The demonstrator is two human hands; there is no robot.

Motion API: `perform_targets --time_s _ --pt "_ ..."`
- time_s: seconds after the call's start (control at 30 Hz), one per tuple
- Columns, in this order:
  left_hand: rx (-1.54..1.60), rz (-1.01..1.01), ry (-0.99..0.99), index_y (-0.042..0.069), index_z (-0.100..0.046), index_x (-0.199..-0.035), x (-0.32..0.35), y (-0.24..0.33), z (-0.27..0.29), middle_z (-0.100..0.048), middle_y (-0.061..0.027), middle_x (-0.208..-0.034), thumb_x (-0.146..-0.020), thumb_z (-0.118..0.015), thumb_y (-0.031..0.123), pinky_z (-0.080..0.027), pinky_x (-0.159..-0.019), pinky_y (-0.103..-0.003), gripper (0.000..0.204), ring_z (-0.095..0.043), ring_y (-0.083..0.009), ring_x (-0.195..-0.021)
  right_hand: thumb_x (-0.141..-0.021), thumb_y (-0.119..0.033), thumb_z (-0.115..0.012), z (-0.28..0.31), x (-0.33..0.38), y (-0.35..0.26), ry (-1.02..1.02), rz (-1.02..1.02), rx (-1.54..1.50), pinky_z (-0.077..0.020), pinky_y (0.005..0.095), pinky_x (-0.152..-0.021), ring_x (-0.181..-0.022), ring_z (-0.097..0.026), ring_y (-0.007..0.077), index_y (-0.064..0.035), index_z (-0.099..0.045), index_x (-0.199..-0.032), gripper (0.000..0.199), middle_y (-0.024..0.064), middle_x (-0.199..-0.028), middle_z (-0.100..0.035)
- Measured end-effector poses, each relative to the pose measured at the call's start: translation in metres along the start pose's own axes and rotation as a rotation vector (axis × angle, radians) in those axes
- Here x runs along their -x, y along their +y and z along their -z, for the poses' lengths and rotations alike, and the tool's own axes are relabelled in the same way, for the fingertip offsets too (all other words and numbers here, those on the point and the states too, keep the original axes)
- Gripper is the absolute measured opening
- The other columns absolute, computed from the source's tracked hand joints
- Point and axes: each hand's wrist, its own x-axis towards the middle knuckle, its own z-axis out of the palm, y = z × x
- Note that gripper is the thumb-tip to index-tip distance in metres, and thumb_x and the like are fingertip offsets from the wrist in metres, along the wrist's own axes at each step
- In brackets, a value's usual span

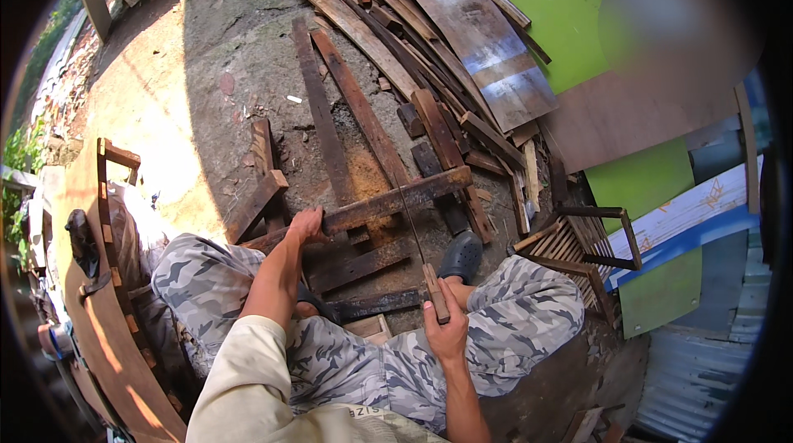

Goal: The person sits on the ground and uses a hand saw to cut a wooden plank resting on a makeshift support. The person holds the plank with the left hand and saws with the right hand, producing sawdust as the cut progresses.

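Observation:
My right hand (447,325) is closed round the wooden handle of a handsaw (433,286). The saw's thin blade points away from me and crosses a dark wooden beam (388,202) toward its right part. My left hand (306,225) grips the beam left of the blade. The beam lies slantwise over other timber in front of my legs. Pale sawdust (363,175) covers the ground just beyond it. A long reddish-brown plank (357,100) and a darker plank (320,113) stretch away from the beam. How deep the blade sits in the wood cannot be told.
Stacked planks and boards (413,47) lie at the far right, near green sheets (537,5). A slatted wooden frame (578,249) stands by my right knee. Short timber pieces (260,195) lie left of the planks. A curved wooden piece (107,311) stands at my left.

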Motion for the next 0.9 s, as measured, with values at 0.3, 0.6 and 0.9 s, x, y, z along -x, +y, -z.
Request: perform_targets --time_s 0.3,0.6,0.9 --pt "-0.131 -0.167 0.249 0.005 -0.050 -0.117 0.026 0.010 -0.004 -0.063 -0.0163 -0.113 -0.057 -0.095 0.034 -0.049 -0.095 -0.046 0.081 -0.060 -0.0358 -0.114 -0.091 -0.012 -0.066 -0.002 0.001 -0.013 -0.056 -0.023 -0.048 -0.0518 0.0359 -0.095 -0.114 -0.068 0.0310 0.0023 -0.058 -0.136 0.048 0.0242 -0.122 -0.069" --pt "-0.249 -0.132 0.181 0.007 -0.048 -0.123 0.022 0.013 0.021 -0.062 -0.0197 -0.113 -0.059 -0.093 0.033 -0.050 -0.093 -0.045 0.083 -0.060 -0.0389 -0.113 -0.091 -0.013 -0.067 -0.011 -0.001 -0.011 -0.109 0.012 0.000 -0.0539 0.0361 -0.091 -0.107 -0.071 0.0318 -0.0010 -0.059 -0.136 0.047 0.0238 -0.116 -0.071" --pt "-0.285 -0.062 0.179 0.008 -0.047 -0.125 0.004 -0.014 -0.008 -0.065 -0.0174 -0.112 -0.060 -0.093 0.033 -0.052 -0.088 -0.049 0.083 -0.064 -0.0371 -0.108 -0.091 -0.014 -0.067 -0.016 -0.002 -0.015 -0.123 -0.038 -0.013 -0.0543 0.0363 -0.089 -0.105 -0.072 0.0327 -0.0011 -0.060 -0.135 0.046 0.0247 -0.113 -0.071"
